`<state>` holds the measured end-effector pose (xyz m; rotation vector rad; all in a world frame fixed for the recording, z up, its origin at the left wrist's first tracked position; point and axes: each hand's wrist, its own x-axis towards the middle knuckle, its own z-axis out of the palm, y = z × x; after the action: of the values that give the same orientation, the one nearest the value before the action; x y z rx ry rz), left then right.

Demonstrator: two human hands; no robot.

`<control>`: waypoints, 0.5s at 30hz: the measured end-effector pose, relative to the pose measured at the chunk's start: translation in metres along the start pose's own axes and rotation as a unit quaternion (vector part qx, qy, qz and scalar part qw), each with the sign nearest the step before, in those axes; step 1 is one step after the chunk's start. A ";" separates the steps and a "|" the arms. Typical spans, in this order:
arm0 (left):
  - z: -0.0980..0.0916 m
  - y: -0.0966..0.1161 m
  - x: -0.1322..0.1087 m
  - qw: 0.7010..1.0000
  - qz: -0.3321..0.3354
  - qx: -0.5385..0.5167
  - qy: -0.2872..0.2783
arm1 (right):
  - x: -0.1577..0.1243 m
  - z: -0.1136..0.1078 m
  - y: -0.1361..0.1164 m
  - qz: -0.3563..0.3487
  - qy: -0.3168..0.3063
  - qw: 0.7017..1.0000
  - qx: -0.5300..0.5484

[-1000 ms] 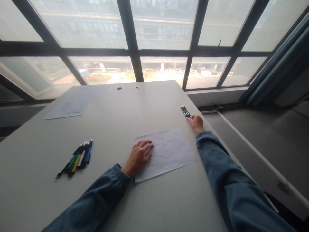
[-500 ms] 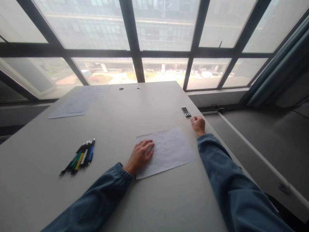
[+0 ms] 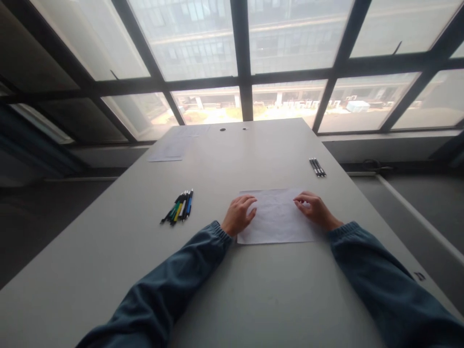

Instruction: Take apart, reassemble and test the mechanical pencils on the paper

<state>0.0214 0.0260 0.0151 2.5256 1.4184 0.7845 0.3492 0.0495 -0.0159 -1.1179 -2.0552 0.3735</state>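
A white sheet of paper [image 3: 273, 222] lies flat on the table in front of me. My left hand [image 3: 239, 213] rests on its left part with the fingers stretched forward and the thumb apart, holding nothing. Over the right part of the sheet is my right hand [image 3: 316, 210], its fingers loosely bent and a gap between thumb and fingertips; I see nothing in it. Beyond it, near the table's right edge, several dark pens [image 3: 317, 167] lie side by side. To the left of my left hand is a bunch of pens [image 3: 179, 208] in black, green, yellow, white and blue.
More paper sheets [image 3: 169, 146] lie at the far left of the white table [image 3: 253, 290]. Two round holes [image 3: 223, 129] show near its far edge. Behind it stand large windows with dark frames [image 3: 245, 63]. A small dark mark [image 3: 419, 276] is near the right edge.
My right hand has come back from beside the row of dark pens to the right part of the paper. My left hand stays on the sheet. The view has turned left.
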 end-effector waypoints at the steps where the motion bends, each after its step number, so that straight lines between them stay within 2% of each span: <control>1: -0.007 0.000 -0.001 1.000 -0.009 0.007 0.013 | -0.001 0.001 -0.002 -0.001 -0.004 1.000 0.005; 4: -0.033 -0.008 -0.009 0.997 -0.042 0.036 0.056 | -0.003 0.001 -0.004 -0.001 -0.011 1.000 0.013; 6: -0.053 -0.022 -0.018 0.993 -0.064 0.057 0.080 | -0.003 0.000 -0.004 -0.002 -0.009 1.000 0.015; 12: -0.114 -0.089 -0.062 0.963 -0.168 0.142 0.157 | -0.003 0.000 -0.005 -0.003 -0.013 1.000 0.014; 15: -0.133 -0.118 -0.086 0.941 -0.230 0.184 0.167 | -0.002 0.000 -0.006 0.000 -0.012 1.000 0.014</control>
<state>-0.1710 0.0020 0.0537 2.1968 2.3499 0.9553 0.3466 0.0443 -0.0140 -1.1004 -2.0654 0.4165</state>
